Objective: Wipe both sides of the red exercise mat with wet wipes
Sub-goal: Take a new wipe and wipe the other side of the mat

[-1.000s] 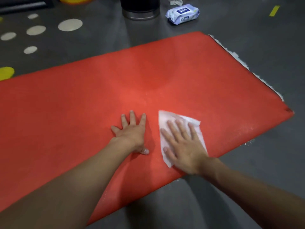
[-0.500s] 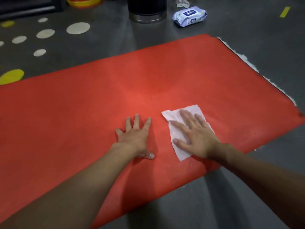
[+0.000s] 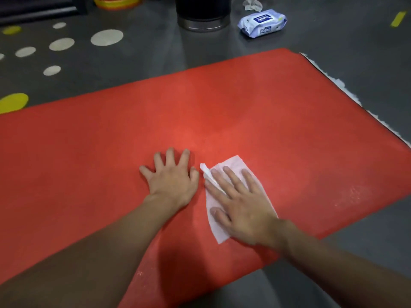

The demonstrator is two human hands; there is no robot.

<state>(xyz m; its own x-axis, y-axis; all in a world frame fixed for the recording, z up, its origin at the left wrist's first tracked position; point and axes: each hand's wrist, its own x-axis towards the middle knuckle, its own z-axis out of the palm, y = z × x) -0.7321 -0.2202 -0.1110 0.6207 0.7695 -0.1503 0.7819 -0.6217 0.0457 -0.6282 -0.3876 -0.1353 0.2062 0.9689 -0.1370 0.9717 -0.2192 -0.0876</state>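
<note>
While the red exercise mat (image 3: 222,121) lies flat on the grey floor (image 3: 333,52), the left hand (image 3: 172,177) presses on it near its near edge, fingers spread. Just beside it, the right hand (image 3: 241,203) holds a wet wipe (image 3: 233,166) flat against the mat, fingers straight and slightly apart. A wipes pack (image 3: 262,23) lies beyond the mat's far edge, near a dark bin (image 3: 202,12).

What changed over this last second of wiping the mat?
The right hand, flat on the wet wipe, slid it left across the red mat until it nearly meets the left hand; the wipe's far left corner has folded over. Nothing was grasped or released. The left hand stays flat on the mat, and the wipe pack stays beyond it.
</note>
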